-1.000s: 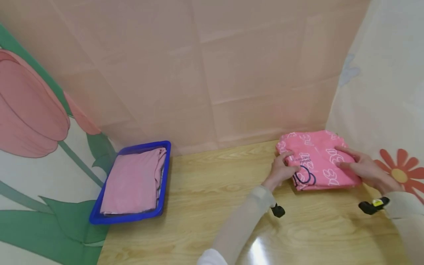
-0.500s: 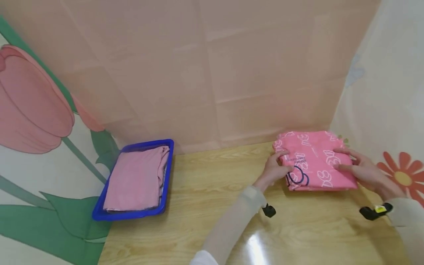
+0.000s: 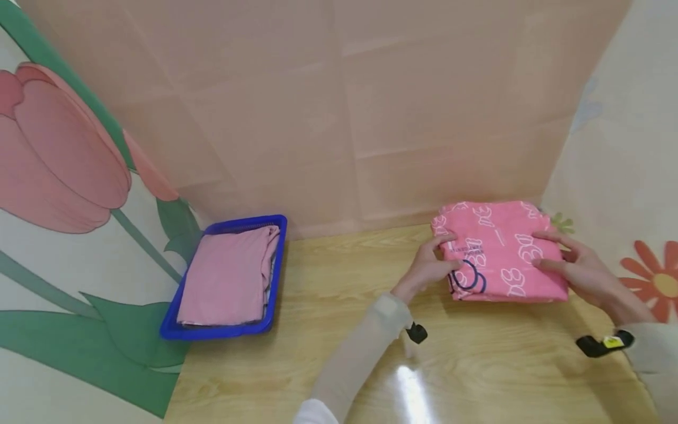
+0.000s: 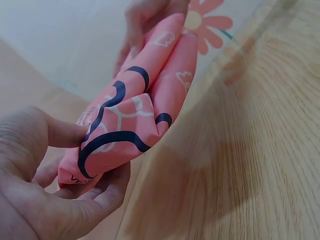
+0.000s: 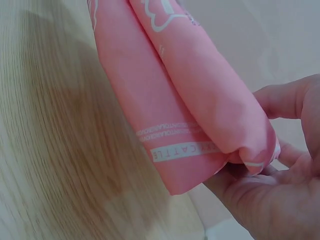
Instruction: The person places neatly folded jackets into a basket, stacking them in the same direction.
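Note:
A folded pink cloth (image 3: 500, 250) with white printed figures and dark blue curved lines is at the right of the head view. My left hand (image 3: 426, 265) grips its left edge, thumb on top and fingers beneath, as the left wrist view of that hand (image 4: 60, 185) shows. At the opposite edge my right hand (image 3: 582, 271) holds the cloth the same way, and in the right wrist view the fingers (image 5: 245, 195) reach under its folded layers. Both wrist views show the cloth raised above the wooden table (image 3: 339, 306), its shadow falling below.
A blue plastic basket (image 3: 281, 253) stands at the left of the table with a folded light pink cloth (image 3: 228, 277) lying in it. Behind the table hangs a beige sheet (image 3: 328, 118). Walls with painted flowers rise at both sides.
Both hands have carried the folded pink cloth a little to the left, closer to the basket. My grip looks the same, and the head view has shifted slightly.

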The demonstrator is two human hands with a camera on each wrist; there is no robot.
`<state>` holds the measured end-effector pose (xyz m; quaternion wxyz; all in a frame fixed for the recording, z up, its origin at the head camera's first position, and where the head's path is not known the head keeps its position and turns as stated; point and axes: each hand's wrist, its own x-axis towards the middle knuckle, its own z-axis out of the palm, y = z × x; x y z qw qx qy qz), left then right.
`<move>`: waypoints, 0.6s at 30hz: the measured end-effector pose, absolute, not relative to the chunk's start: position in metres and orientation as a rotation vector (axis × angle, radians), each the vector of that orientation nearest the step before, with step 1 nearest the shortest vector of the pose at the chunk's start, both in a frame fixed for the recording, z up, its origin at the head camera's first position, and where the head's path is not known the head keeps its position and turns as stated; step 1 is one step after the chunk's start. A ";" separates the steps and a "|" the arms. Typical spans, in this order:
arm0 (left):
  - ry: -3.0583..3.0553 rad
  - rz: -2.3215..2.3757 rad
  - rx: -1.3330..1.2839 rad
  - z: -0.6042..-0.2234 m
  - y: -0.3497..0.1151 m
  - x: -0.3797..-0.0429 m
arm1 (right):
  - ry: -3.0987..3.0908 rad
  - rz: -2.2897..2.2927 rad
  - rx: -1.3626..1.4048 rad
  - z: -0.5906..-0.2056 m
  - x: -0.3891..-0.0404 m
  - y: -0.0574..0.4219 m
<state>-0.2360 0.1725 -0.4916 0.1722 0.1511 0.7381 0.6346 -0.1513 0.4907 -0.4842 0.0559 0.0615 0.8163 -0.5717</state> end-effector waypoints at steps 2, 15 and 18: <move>2.073 1.825 0.439 -0.491 0.166 -0.236 | 2.487 -1.735 0.165 -0.482 -0.150 0.484; 2.063 1.840 0.384 -0.488 0.124 -0.235 | 2.404 -1.910 0.013 -0.475 -0.150 0.442; 2.051 1.863 0.376 -0.485 0.115 -0.235 | 2.344 -1.982 -0.013 -0.471 -0.150 0.432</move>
